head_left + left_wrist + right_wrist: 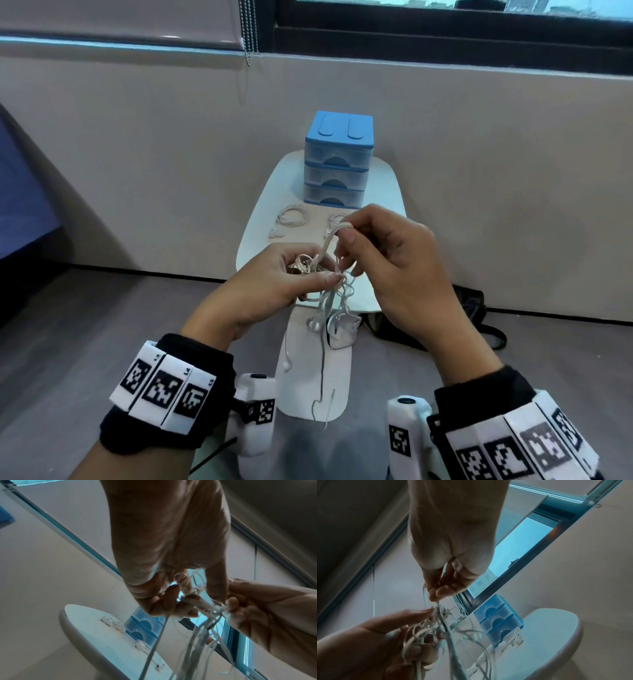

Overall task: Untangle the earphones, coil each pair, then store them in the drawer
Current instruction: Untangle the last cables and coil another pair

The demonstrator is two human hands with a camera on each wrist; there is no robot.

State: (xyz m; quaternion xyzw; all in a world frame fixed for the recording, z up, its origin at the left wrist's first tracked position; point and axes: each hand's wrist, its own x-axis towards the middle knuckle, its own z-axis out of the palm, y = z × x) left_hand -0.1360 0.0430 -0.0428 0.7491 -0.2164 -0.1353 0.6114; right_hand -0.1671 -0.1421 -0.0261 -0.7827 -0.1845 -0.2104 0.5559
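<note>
White worktop [383,192] carries a blue drawer unit [337,159] at its far end, with two coiled pairs [291,217] lying just near of it. Both hands are raised over the near part: left hand [284,279] curled round a tangle [310,267] of white earphones, cords and buds hanging down to the worktop. Right hand [390,260] fingers [435,593] pinch a cord loop [334,233] above the tangle.

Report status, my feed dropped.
Both hands, left hand and right hand, gripping earphone tangle. One coiled pair on table. Drawers shut.
</note>
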